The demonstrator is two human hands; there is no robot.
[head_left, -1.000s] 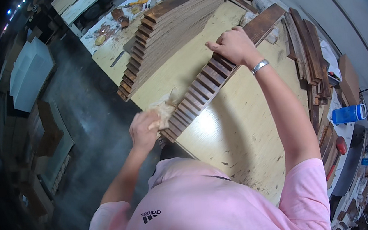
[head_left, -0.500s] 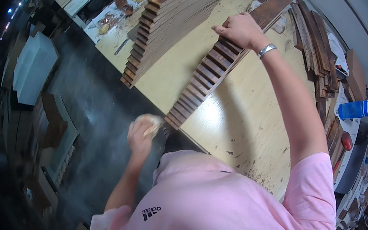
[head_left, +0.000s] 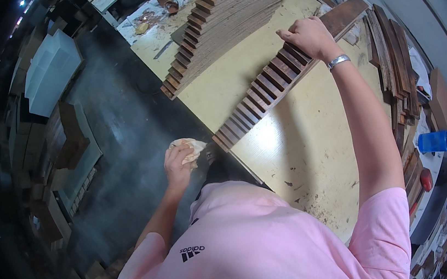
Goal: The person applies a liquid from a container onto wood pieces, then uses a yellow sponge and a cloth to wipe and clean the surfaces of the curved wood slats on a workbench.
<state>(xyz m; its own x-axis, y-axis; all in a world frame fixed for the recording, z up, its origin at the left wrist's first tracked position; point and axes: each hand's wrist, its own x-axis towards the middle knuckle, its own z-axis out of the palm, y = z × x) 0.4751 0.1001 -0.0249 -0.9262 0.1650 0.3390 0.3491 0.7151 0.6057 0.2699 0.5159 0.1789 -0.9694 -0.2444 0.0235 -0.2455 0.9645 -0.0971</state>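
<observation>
My left hand is closed around a crumpled, cream-coloured cloth, just off the table's left edge. The cloth is close to the near end of a stepped row of brown wooden boards, with a small gap between them. These boards lie fanned across the table, each overlapping its neighbour. My right hand, with a silver bracelet at the wrist, is closed on the upper part of the row; its fingertips are partly hidden. Beyond the row lies a second, larger stepped stack of boards.
The pale yellow tabletop has dark specks near my body. More brown boards are piled along its right side, near a blue bottle and a red object. White foam-like blocks stand on the floor at left.
The whole view has shifted, with the table now further right. My left hand, blurred before, shows sharply with the cloth a little further from the boards' end. The right hand keeps its place on the boards.
</observation>
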